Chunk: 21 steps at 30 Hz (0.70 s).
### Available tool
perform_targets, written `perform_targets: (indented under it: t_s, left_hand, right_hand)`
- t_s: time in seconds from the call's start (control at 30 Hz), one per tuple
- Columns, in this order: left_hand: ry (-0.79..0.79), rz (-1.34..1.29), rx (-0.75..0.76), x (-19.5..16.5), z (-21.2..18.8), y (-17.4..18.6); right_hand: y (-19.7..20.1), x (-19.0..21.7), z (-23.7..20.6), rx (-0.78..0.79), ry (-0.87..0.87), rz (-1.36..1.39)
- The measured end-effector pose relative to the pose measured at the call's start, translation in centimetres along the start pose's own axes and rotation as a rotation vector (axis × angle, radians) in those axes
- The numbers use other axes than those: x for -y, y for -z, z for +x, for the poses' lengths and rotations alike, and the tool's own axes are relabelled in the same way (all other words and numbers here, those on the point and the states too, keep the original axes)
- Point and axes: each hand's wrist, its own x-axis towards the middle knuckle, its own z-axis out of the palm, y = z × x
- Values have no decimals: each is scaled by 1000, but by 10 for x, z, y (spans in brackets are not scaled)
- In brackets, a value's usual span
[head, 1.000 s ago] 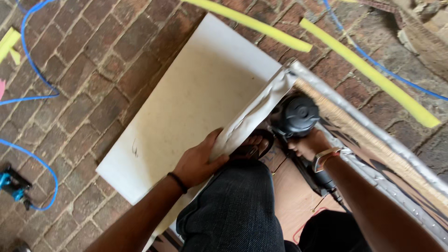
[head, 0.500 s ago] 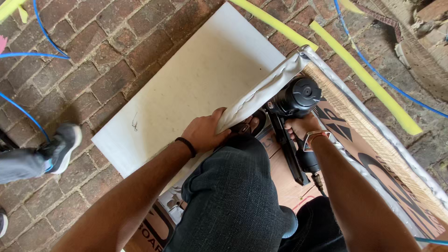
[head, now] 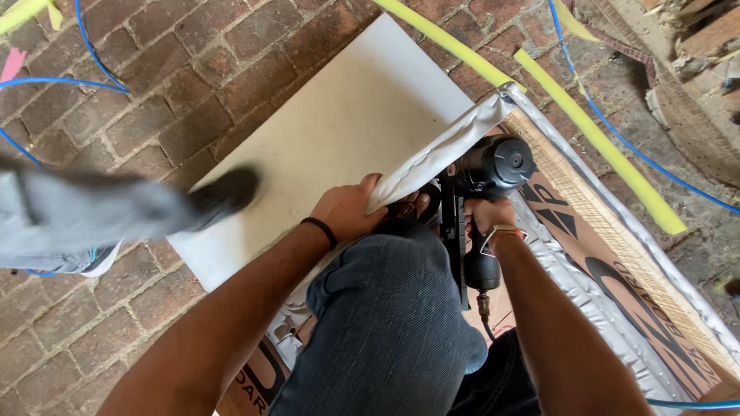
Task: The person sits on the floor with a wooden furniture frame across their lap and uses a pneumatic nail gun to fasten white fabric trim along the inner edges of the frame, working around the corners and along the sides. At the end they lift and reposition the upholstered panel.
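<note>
Red brick paving (head: 154,92) underlies a white flat board (head: 339,123). Right hand (head: 487,216) grips the black pneumatic nail gun (head: 482,192) at the silver foil edge (head: 439,154), which the left hand (head: 347,209) pinches. Bystander's black shoe (head: 223,192) rests on the board; yellow foam strips (head: 601,146) lie beyond.

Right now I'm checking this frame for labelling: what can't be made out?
Head view only:
- Nail gun nose: hidden behind the knee.
- Right hand fingers: wrapped behind the gun's grip.
- Passing person's leg: motion-blurred, cut by the left edge.
- Left hand fingertips: under the folded silver sheet.
</note>
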Motion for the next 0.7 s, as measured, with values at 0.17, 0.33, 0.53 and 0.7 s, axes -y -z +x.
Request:
perform_targets:
  t_s: [0.17,0.33,0.53,0.7]
  left_hand:
    - [-13,1,-17,4,-2,-8]
    - [1,16,-38,-4,7,-13]
    - [42,39,-7,-7,9,-5]
    - [18,29,-72,-10,0,-11]
  right_hand:
    - [-7,2,2,-42,25,-167]
    - [-5,11,-3,-78,6,-281]
    - [-1,19,-12,-37,-29,-64]
    - [-9,-6,-30,-1,16,-171]
